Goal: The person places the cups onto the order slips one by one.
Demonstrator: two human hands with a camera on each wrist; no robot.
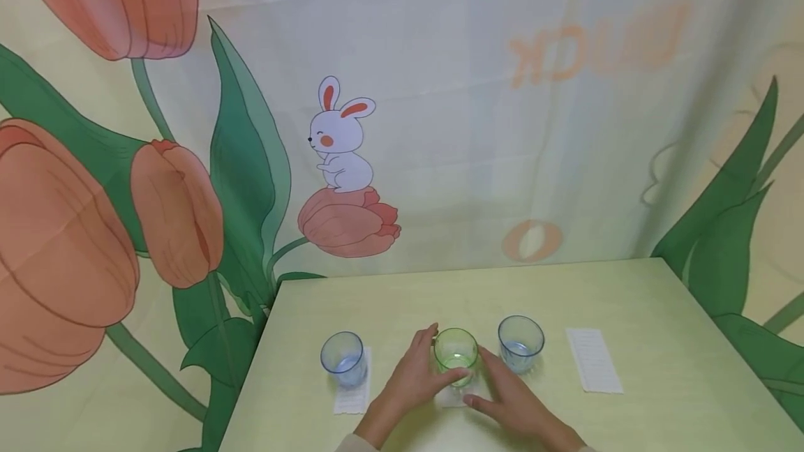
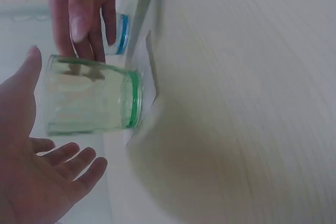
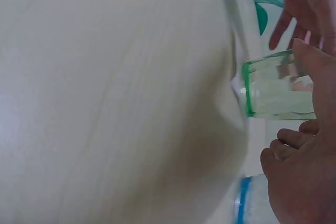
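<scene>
A clear green glass (image 1: 456, 354) stands upright on a white paper slip (image 1: 453, 400) near the middle of the table. On its left side is my left hand (image 1: 411, 377), fingers spread and thumb toward the front of the glass. My right hand (image 1: 514, 396) is at the other side, its fingers extended along the glass. In the left wrist view, a gap shows between the left fingers and the green glass (image 2: 92, 100). The right wrist view has the right hand (image 3: 307, 169) beside the glass with its fingers loosely bent; whether they touch it, I cannot tell.
A blue glass (image 1: 343, 360) stands on a paper slip (image 1: 352, 401) to the left. Another blue glass (image 1: 520, 344) is just beyond my right hand. Farther right lies a printed paper slip (image 1: 594, 360). A tulip-patterned curtain (image 1: 440, 159) hangs behind the table.
</scene>
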